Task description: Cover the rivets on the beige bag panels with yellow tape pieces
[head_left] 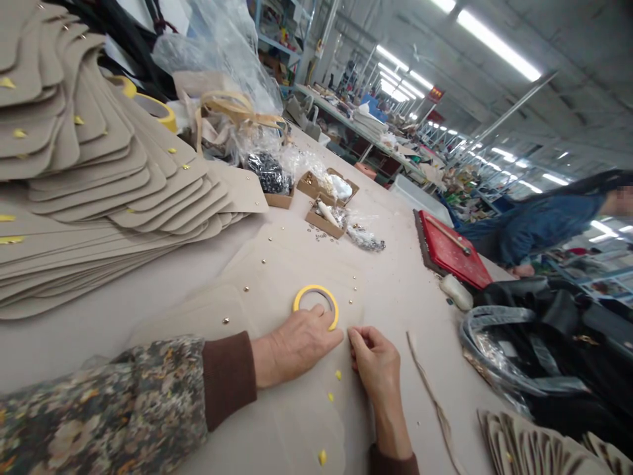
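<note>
My left hand point(301, 343) grips a roll of yellow tape point(298, 295) above a beige panel point(277, 402) that lies flat on the table. Just to its right, my right hand point(376, 363) has thumb and forefinger pinched together at the panel's edge; whatever lies between those fingertips is too small to make out. Small metal studs point(246, 288) dot the upper part of the panel. Down its right side run several bits of yellow tape point(331, 396).
Stacked beige panels point(163, 198) fill the left. Small cardboard boxes point(324, 221) with hardware stand behind. At right are a red board point(455, 247) with a hammer point(448, 232), black bags point(544, 343), a beige strip point(430, 389) and more beige pieces point(539, 445). A person point(539, 221) leans in beyond.
</note>
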Action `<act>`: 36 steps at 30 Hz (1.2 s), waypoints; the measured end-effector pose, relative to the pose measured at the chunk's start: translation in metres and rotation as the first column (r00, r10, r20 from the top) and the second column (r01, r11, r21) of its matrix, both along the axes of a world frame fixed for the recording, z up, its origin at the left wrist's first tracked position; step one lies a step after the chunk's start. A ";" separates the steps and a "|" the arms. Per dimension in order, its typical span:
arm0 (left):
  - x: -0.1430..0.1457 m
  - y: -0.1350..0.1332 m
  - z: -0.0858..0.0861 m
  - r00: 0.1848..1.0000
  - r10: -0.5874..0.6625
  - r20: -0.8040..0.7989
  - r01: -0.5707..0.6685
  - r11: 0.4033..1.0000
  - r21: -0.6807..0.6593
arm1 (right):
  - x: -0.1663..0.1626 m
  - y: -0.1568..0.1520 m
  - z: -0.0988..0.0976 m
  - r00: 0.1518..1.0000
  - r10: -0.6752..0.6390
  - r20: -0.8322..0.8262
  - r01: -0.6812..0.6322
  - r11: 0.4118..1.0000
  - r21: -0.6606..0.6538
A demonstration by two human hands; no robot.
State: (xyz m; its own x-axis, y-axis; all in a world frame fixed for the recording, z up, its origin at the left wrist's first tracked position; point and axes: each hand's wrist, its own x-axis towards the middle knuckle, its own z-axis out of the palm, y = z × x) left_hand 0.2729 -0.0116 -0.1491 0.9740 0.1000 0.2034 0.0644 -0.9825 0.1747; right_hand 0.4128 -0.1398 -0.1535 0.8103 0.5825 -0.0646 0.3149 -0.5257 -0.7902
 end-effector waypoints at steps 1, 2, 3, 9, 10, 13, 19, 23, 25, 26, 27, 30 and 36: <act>-0.001 0.000 0.001 1.000 0.002 -0.005 -0.002 1.000 -0.001 | 0.001 0.000 0.000 1.000 -0.007 -0.005 0.007 1.000 -0.005; -0.002 0.000 0.001 1.000 0.005 -0.009 -0.005 1.000 -0.002 | 0.001 0.000 -0.001 1.000 -0.022 -0.021 0.022 1.000 0.000; -0.002 0.000 0.002 1.000 0.008 -0.014 -0.008 1.000 -0.002 | 0.002 -0.001 -0.001 0.998 -0.045 -0.046 0.046 0.999 0.013; -0.004 0.001 0.003 1.000 0.002 -0.028 -0.002 1.000 0.006 | 0.001 -0.015 -0.007 0.985 -0.046 -0.169 0.068 0.990 0.126; -0.004 0.001 0.003 1.000 -0.003 -0.028 0.003 1.000 0.008 | -0.001 -0.016 -0.007 0.991 -0.036 -0.132 0.051 0.992 0.113; -0.004 0.001 0.002 1.000 -0.022 -0.021 0.023 1.000 0.015 | -0.005 -0.013 -0.006 0.998 -0.028 0.050 0.026 0.999 0.042; -0.005 0.006 0.005 0.999 -0.053 0.006 0.053 0.998 0.016 | -0.008 0.000 0.001 0.968 0.050 0.245 -0.043 0.999 -0.030; -0.006 0.018 0.012 0.999 -0.032 0.034 0.032 0.999 -0.009 | -0.007 -0.009 0.009 0.963 0.206 0.172 -0.195 0.978 -0.080; -0.007 0.023 0.016 0.998 -0.027 0.054 0.028 0.999 -0.027 | -0.006 -0.016 0.011 0.949 0.302 0.095 -0.288 0.948 -0.134; -0.007 0.025 0.018 0.998 -0.027 0.062 0.029 0.999 -0.035 | -0.006 -0.019 0.012 0.942 0.330 0.063 -0.319 0.937 -0.142; -0.007 0.026 0.019 0.997 -0.030 0.069 0.033 0.999 -0.041 | -0.005 -0.021 0.011 0.939 0.340 0.046 -0.332 0.936 -0.120; -0.006 0.026 0.020 0.993 -0.038 0.114 0.047 0.996 -0.080 | -0.006 -0.020 0.008 0.954 0.279 0.107 -0.290 0.951 0.109; -0.006 0.019 0.017 0.976 -0.067 0.208 0.113 0.969 -0.220 | -0.020 -0.003 0.008 0.834 0.255 0.489 -0.449 0.828 0.335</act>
State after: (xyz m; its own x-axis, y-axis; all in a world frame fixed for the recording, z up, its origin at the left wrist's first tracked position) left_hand 0.2669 0.0079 -0.1320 0.9236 0.0805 0.3748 -0.0811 -0.9146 0.3961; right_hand 0.3931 -0.1431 -0.1456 0.4347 0.7210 0.5396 0.7516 0.0396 -0.6584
